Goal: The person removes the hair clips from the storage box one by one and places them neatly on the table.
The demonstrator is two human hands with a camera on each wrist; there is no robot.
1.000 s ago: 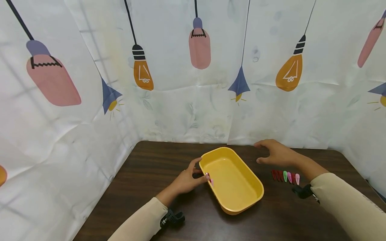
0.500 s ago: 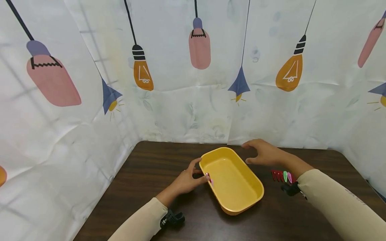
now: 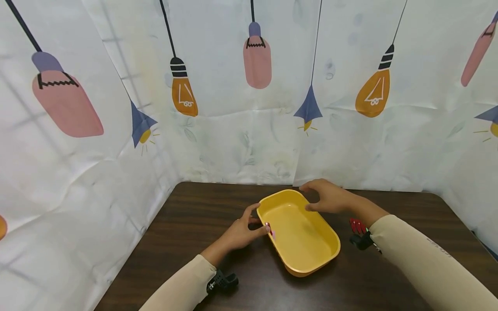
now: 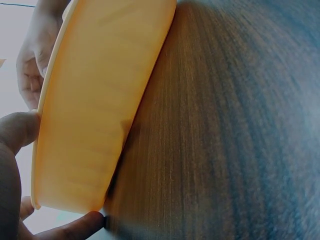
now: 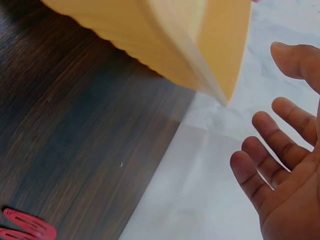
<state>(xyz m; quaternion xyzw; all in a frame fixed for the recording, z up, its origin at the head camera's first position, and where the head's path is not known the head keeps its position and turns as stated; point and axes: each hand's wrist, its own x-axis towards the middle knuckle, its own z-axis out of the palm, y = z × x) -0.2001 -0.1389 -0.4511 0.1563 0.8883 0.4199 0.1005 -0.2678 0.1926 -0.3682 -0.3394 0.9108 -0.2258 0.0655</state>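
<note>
A yellow plastic basin [image 3: 303, 233] sits slanted on the dark wooden table. My left hand [image 3: 242, 232] grips its left side, thumb at the rim and fingers spread along the outer wall. Close to that thumb, a few red and pink hair clips [image 3: 272, 235] show against the inner wall. My right hand [image 3: 328, 196] is over the basin's far right rim, fingers relaxed and parted, holding nothing. In the right wrist view its fingertips are apart from the basin corner. Red snap hair clips [image 3: 355, 225] lie in a row on the table, partly hidden by my right forearm.
The dark table [image 3: 194, 203] ends at a white sheet [image 3: 233, 142] printed with lamps, hung behind and at both sides. A black strap device [image 3: 221, 281] sits on the left wrist, another black device [image 3: 361, 241] on the right.
My right hand has moved left from beside the basin to over its far right rim. The right sleeve now covers more of the hair clip row. My left hand stays in place.
</note>
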